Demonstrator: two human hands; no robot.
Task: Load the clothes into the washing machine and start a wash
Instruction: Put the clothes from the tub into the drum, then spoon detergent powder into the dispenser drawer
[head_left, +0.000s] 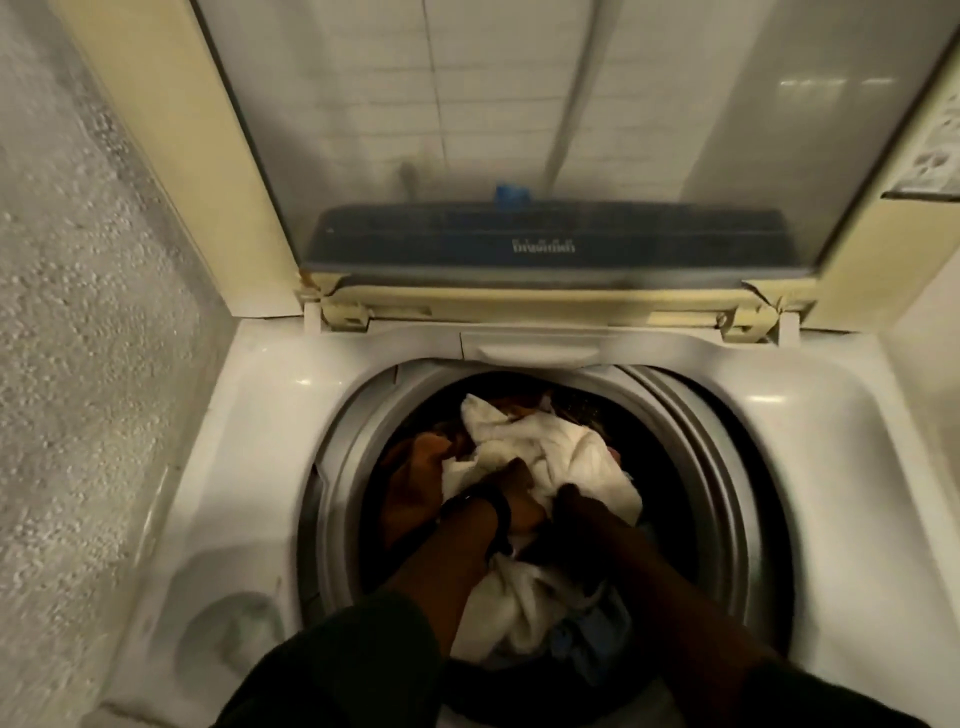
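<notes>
Both arms come in from 6 o'clock w/ dark sleeves (332, 670) pushed up, reaching down into the drum (748, 499) of a top-load washing machine (810, 457). Left hand (519, 499), black band on the wrist, is clenched into a white cloth (566, 452); right hand (571, 506) is just beside it at approx 3 o'clock, also gripping the same white fabric, tho it's dark there so fingers are hard to make out. Clothes are inside the drum: white piece on top in the middle, an orange-brown garment (415, 483) at 9 o'clock of the hands, bit of blue fabric (597, 649) near 5 o'clock. Further out at 12 o'clock the lid (519, 130) stands open, see-thru, w/ yellowed frame and hinges. Rough textured wall (78, 312) at 9 o'clock, a sticker (930, 150) at 2 o'clock.
</notes>
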